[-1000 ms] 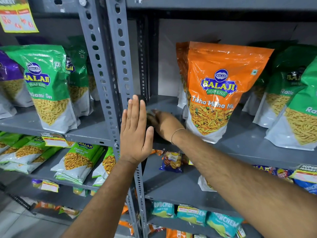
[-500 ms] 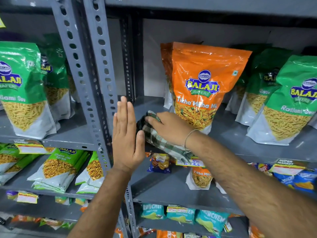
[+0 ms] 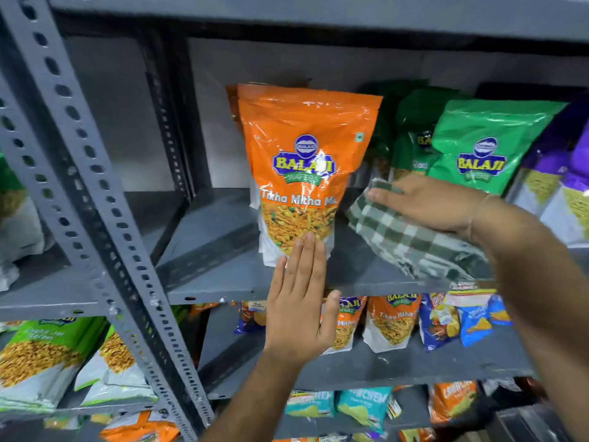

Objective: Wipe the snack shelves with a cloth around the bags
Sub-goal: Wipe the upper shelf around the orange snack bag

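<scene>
A green-and-white checked cloth [image 3: 404, 237] lies under my right hand [image 3: 427, 205] on the grey shelf [image 3: 216, 250], just right of an upright orange Balaji snack bag [image 3: 302, 161]. My right hand presses flat on the cloth and holds it. My left hand [image 3: 302, 301] is raised flat with fingers together, its fingertips touching the bottom front of the orange bag. Green Balaji bags [image 3: 484, 145] stand behind and right of the cloth.
A perforated grey upright post [image 3: 92, 199] runs down the left. Purple bags [image 3: 570, 186] stand at the far right. Lower shelves hold orange bags [image 3: 392, 320], blue bags [image 3: 439, 320], teal bags [image 3: 363, 406] and green bags [image 3: 41, 355]. A price label [image 3: 468, 296] hangs on the shelf edge.
My right hand has carried the cloth from the left of the orange bag to its right side. My left hand has left the post and moved right to the bag's base.
</scene>
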### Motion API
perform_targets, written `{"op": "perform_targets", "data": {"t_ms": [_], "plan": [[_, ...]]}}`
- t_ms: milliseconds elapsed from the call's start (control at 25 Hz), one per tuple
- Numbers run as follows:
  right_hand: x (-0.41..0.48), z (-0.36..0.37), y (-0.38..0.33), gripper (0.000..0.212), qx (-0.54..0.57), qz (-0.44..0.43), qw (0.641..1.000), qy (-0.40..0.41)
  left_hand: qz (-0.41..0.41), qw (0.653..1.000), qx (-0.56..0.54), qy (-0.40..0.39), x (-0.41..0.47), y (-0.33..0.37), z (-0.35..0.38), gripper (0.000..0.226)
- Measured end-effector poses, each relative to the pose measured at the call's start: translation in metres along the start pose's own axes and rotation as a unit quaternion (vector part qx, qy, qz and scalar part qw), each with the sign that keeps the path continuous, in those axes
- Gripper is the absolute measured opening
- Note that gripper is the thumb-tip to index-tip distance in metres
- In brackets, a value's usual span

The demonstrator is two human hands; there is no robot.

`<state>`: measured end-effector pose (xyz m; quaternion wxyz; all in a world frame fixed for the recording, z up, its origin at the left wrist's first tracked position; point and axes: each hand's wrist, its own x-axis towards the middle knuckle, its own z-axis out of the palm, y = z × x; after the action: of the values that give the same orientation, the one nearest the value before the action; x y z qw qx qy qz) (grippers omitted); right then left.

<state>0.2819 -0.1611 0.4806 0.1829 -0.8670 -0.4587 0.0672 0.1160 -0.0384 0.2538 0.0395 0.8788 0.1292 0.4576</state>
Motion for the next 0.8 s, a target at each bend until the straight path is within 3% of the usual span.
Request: {"op": "perform_targets", "data": {"t_ms": [160,360,440,600,800], "plan": [[0.053,0.004,0.033,0.049,0.022,0.080,0.992,0.095,-0.009,0.998,0.040,0.043,0.030,0.006,0.017,0.070],[0.099,0.027,0.039,0.028,0.027,0.097,0.983,0.155,0.000,0.997,0.056,0.058,0.040,0.003,0.031,0.071],[0.105,0.035,0.043,0.030,0.025,0.103,0.980,0.169,-0.014,0.997,0.047,0.059,0.031,0.000,0.027,0.071],[0.111,0.050,0.052,0.038,0.008,0.084,0.979,0.186,-0.060,0.993,0.094,0.039,0.000,-0.027,0.013,0.071],[0.114,0.083,0.056,0.042,-0.007,-0.033,0.983,0.179,-0.074,0.980,0.186,-0.004,-0.010,-0.062,-0.005,0.071]]}}
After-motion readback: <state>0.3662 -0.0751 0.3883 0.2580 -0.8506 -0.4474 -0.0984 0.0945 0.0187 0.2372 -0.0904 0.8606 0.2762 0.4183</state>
